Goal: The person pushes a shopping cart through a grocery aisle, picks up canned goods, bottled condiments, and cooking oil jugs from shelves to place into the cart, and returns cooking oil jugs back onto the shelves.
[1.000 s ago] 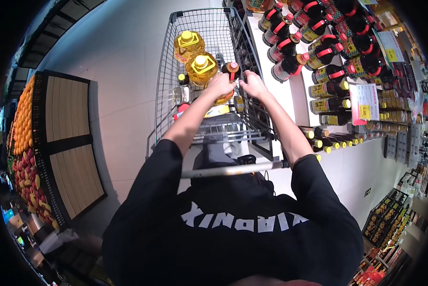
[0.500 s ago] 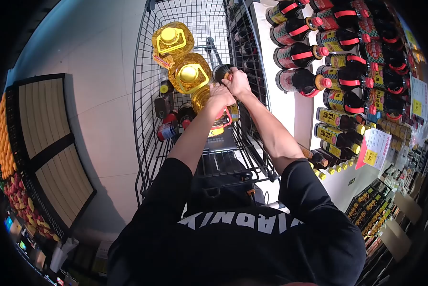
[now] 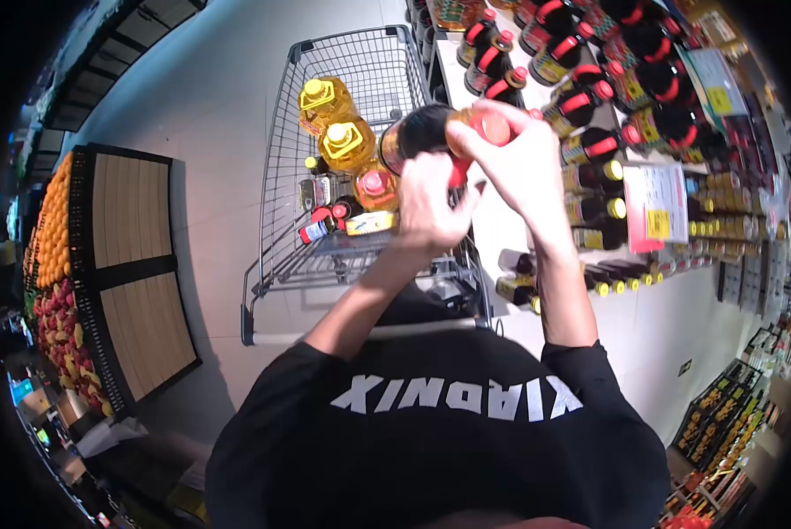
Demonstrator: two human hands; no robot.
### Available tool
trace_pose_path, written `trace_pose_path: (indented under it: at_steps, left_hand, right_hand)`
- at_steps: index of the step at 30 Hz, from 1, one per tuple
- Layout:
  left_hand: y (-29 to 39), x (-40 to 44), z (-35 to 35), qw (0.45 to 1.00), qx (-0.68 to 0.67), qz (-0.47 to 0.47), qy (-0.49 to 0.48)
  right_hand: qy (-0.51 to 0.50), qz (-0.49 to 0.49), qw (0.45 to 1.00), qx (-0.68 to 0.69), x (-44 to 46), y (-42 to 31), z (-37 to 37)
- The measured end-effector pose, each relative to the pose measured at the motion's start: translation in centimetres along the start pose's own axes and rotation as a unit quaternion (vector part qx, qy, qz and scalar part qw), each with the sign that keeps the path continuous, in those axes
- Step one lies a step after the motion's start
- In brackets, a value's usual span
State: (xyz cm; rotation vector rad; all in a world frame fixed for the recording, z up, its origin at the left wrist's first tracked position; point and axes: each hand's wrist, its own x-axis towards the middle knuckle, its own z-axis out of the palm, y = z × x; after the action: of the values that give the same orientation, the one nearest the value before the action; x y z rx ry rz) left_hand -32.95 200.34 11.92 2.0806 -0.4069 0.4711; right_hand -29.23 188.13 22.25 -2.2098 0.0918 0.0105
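Grasping dark bottle (image 3: 420,132), both hands (image 3: 429,204) (image 3: 526,163) between yellow jugs (image 3: 349,153) in cart (image 3: 402,33) and shelved bottles (image 3: 592,146).

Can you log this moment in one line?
Left hand: at large dark plastic bottle; right hand: at its red cap; bottle: tilted; grey wire shopping cart: holds yellow-capped golden jugs

The dark plastic bottle (image 3: 420,130) has a red-orange cap (image 3: 492,130); the golden, squat plastic jugs (image 3: 349,158) have yellow caps (image 3: 340,133); the black cloth shirt (image 3: 431,467) bears white lettering (image 3: 462,398).
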Motion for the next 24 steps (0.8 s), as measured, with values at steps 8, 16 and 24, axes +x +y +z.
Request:
trace_pose_path:
  at_steps: [8,16,24]
  left_hand:
    - [7.9,1.3,-10.2,0.571,-0.717,-0.393,0.076]
    - [14.8,2.1,-9.5,0.625,-0.687,-0.338,-0.154]
    - [18.5,-0.1,-8.7,0.696,-0.671,-0.212,-0.143]
  right_hand:
    - [-0.020,0.056,0.913,0.404,-13.0,14.1,-0.8]
    - [-0.281,0.204,0.320,0.881,-21.7,13.0,2.3]
    - [-0.363,0.218,0.157,0.892,-25.2,13.1,4.9]
